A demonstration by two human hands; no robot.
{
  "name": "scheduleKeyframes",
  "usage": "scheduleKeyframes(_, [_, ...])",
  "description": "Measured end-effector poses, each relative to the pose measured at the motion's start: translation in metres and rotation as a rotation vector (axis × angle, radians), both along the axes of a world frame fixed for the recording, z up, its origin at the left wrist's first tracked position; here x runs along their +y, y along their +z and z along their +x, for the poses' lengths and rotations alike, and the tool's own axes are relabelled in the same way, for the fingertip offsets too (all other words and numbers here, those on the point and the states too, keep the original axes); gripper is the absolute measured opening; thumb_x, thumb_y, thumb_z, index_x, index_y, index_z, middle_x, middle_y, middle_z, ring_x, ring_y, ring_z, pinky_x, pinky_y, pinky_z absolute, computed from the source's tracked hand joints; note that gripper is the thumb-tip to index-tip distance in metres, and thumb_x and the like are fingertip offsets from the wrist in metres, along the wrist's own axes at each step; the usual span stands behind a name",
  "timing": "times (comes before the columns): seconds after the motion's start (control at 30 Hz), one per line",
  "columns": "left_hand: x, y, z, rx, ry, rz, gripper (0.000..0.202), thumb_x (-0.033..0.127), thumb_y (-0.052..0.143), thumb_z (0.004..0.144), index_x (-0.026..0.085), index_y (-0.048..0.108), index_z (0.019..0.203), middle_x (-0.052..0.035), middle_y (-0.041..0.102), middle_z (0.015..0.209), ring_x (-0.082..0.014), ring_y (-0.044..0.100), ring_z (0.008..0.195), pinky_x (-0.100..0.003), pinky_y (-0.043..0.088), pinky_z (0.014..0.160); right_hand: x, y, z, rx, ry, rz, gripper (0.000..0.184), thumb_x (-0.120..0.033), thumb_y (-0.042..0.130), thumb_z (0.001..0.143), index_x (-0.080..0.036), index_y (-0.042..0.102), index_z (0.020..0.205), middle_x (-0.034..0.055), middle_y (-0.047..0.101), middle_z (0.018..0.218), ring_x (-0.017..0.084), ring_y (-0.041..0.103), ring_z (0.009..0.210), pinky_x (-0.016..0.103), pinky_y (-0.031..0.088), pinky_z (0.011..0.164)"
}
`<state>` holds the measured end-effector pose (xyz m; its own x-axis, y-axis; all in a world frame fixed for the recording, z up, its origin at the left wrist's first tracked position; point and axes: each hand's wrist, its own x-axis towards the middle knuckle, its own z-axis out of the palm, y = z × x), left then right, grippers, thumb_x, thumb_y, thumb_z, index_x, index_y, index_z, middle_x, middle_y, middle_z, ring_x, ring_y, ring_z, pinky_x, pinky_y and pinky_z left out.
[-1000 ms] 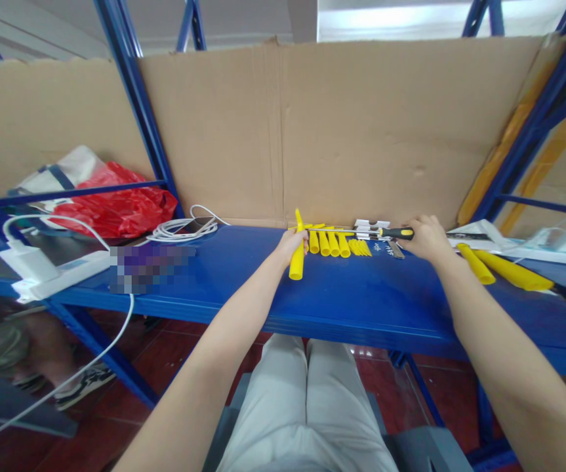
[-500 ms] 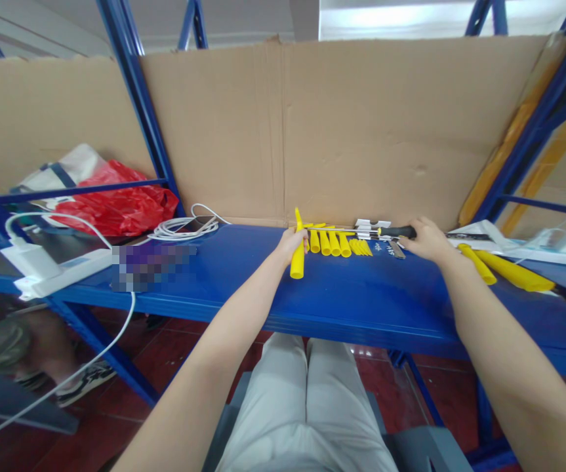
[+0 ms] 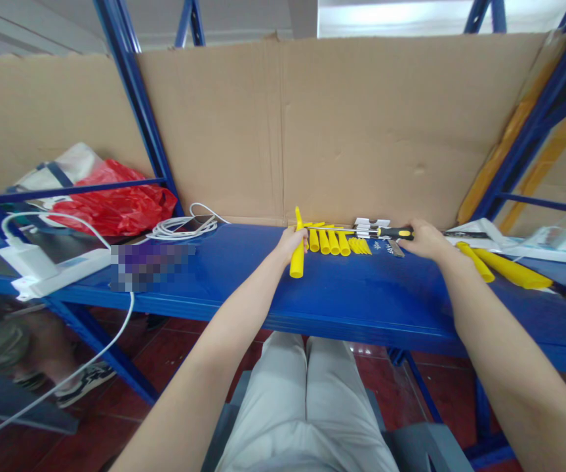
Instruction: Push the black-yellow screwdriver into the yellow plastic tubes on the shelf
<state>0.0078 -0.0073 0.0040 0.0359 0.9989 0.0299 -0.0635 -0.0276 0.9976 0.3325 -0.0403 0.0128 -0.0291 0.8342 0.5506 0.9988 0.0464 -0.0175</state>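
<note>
My left hand (image 3: 291, 245) is closed around a yellow plastic piece (image 3: 297, 267) with a wide rounded lower end and a narrow tip, held upright above the blue shelf. In my right hand (image 3: 424, 240) is a screwdriver (image 3: 395, 233) with a black and yellow handle, gripped at the handle's end. Its long shaft points left and reaches the yellow piece near my left fingers; the tip's exact contact is hidden. Between my hands, several similar yellow pieces (image 3: 334, 244) lie in a row, beside small flat yellow parts (image 3: 360, 246) and tiny screws (image 3: 389, 247).
White brackets (image 3: 372, 225) stand behind the parts. Two larger yellow pieces (image 3: 511, 269) lie to the right. On the left are a coiled white cable (image 3: 184, 228), a power strip (image 3: 73, 272) and a red plastic bag (image 3: 118, 200). Cardboard (image 3: 351, 131) backs the blue shelf (image 3: 243, 288).
The screwdriver's handle has turned in my right hand, so a yellow patch now faces up where black showed. My left hand keeps the yellow piece in nearly the same place.
</note>
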Motion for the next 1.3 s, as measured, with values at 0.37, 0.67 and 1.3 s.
scheduleKeyframes(0.37, [-0.0008, 0.0012, -0.0001, 0.012, 0.002, 0.009, 0.018, 0.000, 0.049, 0.072, 0.019, 0.049, 0.073, 0.0078, 0.041, 0.042, -0.0081, 0.039, 0.035, -0.020, 0.036, 0.041, -0.0033, -0.0027, 0.0013, 0.059, -0.148, 0.044, 0.046, -0.047, 0.064, 0.072, -0.018, 0.057, 0.107, 0.0123, 0.066, 0.083, 0.031, 0.062, 0.077, 0.037, 0.046, 0.064])
scheduleKeyframes(0.67, [0.0019, -0.0012, 0.0000, -0.011, 0.015, 0.016, 0.019, 0.001, 0.053, 0.070, 0.020, 0.046, 0.069, 0.0078, 0.041, 0.042, -0.0063, 0.037, 0.033, -0.018, 0.032, 0.037, -0.0037, 0.0028, -0.0015, -0.005, -0.003, 0.084, 0.030, -0.029, 0.056, 0.074, -0.016, 0.062, 0.100, 0.0177, 0.064, 0.099, 0.034, 0.061, 0.098, 0.041, 0.048, 0.083])
scheduleKeyframes(1.3, [0.0009, 0.0005, -0.0001, 0.023, 0.009, 0.024, 0.018, 0.002, 0.049, 0.069, 0.020, 0.048, 0.074, 0.0080, 0.041, 0.040, -0.0084, 0.037, 0.032, -0.020, 0.034, 0.039, -0.0023, -0.0039, -0.0041, 0.020, -0.112, 0.092, 0.037, -0.036, 0.057, 0.076, -0.016, 0.058, 0.107, 0.0178, 0.066, 0.097, 0.036, 0.062, 0.092, 0.043, 0.046, 0.076])
